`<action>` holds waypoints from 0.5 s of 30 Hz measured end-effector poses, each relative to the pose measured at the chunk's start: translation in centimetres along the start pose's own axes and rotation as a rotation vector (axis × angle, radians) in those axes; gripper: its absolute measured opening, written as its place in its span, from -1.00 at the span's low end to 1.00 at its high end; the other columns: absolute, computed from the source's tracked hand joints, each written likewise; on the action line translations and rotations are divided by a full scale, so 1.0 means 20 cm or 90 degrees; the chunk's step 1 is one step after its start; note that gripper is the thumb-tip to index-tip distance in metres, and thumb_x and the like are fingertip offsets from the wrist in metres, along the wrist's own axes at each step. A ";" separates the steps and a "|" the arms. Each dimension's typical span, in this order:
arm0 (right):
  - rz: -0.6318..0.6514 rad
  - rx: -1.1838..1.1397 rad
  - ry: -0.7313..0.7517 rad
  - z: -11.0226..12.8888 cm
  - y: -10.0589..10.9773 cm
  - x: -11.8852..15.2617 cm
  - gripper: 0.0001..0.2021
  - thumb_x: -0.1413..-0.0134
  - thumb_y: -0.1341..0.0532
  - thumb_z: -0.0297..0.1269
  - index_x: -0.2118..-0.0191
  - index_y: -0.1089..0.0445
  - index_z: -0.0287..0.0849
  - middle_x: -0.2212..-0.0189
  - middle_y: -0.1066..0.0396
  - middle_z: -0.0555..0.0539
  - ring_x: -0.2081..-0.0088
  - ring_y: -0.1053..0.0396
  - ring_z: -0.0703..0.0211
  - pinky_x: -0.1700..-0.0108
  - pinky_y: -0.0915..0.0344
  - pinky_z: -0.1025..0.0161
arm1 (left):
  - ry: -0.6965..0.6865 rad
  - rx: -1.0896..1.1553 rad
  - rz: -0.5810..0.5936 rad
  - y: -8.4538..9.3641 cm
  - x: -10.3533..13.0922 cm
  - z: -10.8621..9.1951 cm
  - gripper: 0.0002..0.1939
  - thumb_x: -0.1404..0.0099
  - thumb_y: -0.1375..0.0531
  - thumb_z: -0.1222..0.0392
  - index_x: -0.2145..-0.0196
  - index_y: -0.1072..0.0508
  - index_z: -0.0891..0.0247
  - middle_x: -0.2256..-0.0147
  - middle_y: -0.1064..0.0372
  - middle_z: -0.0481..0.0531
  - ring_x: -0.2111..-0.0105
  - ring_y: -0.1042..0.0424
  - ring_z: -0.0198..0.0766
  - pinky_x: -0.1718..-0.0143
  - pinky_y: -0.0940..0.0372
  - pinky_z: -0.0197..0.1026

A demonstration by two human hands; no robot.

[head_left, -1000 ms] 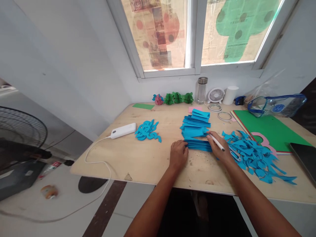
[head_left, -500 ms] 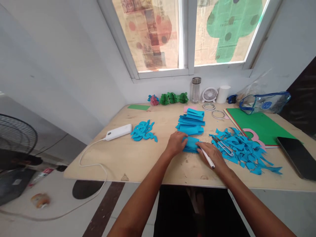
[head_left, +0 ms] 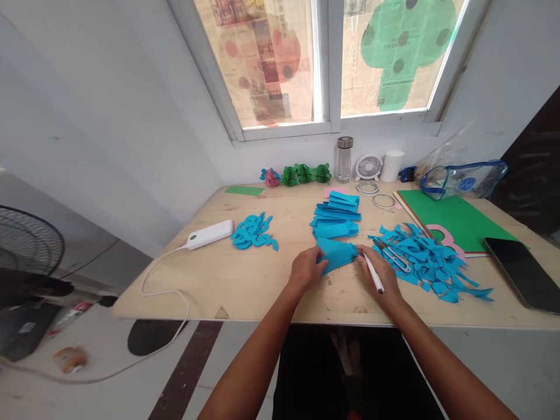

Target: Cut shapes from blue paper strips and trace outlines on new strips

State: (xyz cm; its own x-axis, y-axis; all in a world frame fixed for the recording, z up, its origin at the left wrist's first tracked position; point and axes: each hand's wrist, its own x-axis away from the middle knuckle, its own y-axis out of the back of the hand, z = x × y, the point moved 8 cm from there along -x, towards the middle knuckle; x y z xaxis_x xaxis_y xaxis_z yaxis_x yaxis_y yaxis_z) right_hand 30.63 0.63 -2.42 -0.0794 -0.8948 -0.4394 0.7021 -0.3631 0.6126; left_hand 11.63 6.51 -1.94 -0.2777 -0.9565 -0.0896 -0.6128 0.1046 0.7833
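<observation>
Blue paper [head_left: 336, 254] | left hand [head_left: 305, 269] grips left end | right hand [head_left: 385, 275] pinches right end, holds pen [head_left: 373, 272] | forearms [head_left: 258, 344] converge

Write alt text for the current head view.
A person's left hand and right hand hold folded blue paper at a wooden table, the right also holding a white pen. More folded blue strips lie beyond, curly blue cutouts left, blue scraps right.

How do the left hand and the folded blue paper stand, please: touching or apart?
Touching: the head view shows the left hand gripping the left end of the folded blue paper, with no visible gap.
</observation>
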 end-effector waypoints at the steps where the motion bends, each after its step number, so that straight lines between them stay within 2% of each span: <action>1: -0.005 -0.004 -0.013 -0.01 0.00 0.00 -0.66 -0.26 -0.01 -0.15 -0.05 -0.34 -0.09 0.02 -0.46 -0.19 0.01 -0.42 -0.06 0.00 -0.34 0.02 | 0.004 0.027 0.001 0.00 0.00 0.01 -0.96 -0.14 -0.22 0.25 0.45 -0.45 0.23 0.46 -0.42 -0.03 0.38 -0.41 -0.22 0.35 -0.24 -0.25; 5: -0.015 -0.012 -0.059 -0.01 -0.01 -0.05 -0.66 -0.17 -0.07 -0.17 -0.04 -0.34 -0.07 0.05 -0.46 -0.18 0.05 -0.43 -0.08 0.06 -0.34 0.04 | 0.010 0.139 0.009 -0.01 0.01 0.03 -0.87 -0.16 -0.19 0.18 0.49 -0.45 0.26 0.54 -0.37 -0.08 0.45 -0.38 -0.28 0.45 -0.21 -0.31; 8: -0.007 -0.016 -0.091 0.00 -0.04 -0.09 -0.66 -0.09 -0.14 -0.19 0.00 -0.37 -0.07 0.23 -0.50 -0.12 0.25 -0.46 -0.02 0.24 -0.35 0.12 | 0.017 0.203 0.011 -0.03 0.02 0.04 -0.84 -0.17 -0.18 0.15 0.47 -0.45 0.29 0.53 -0.38 -0.07 0.48 -0.37 -0.31 0.47 -0.22 -0.33; 11: -0.016 -0.024 -0.122 0.00 -0.08 -0.14 -0.72 -0.06 -0.14 -0.20 0.09 -0.39 -0.08 0.38 -0.48 -0.06 0.37 -0.43 0.05 0.34 -0.31 0.18 | 0.023 0.228 0.010 -0.04 0.05 0.06 -0.86 -0.17 -0.19 0.18 0.47 -0.46 0.30 0.53 -0.40 -0.06 0.49 -0.38 -0.32 0.48 -0.21 -0.33; 15: -0.030 -0.024 -0.147 -0.01 -0.13 -0.19 -0.78 -0.03 -0.14 -0.23 0.18 -0.41 -0.05 0.48 -0.44 -0.02 0.41 -0.40 0.07 0.38 -0.28 0.21 | 0.032 0.217 0.005 -0.02 0.12 0.06 -0.90 -0.16 -0.19 0.25 0.40 -0.51 0.27 0.56 -0.38 -0.09 0.50 -0.38 -0.31 0.49 -0.18 -0.33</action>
State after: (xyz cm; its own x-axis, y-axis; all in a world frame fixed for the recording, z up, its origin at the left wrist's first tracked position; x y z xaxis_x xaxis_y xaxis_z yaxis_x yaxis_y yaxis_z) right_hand 29.35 4.97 -2.52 -0.2700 -0.9143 -0.3019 0.7198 -0.3999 0.5674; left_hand 10.20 4.47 -3.23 -0.2517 -0.9667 -0.0464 -0.8250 0.1893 0.5325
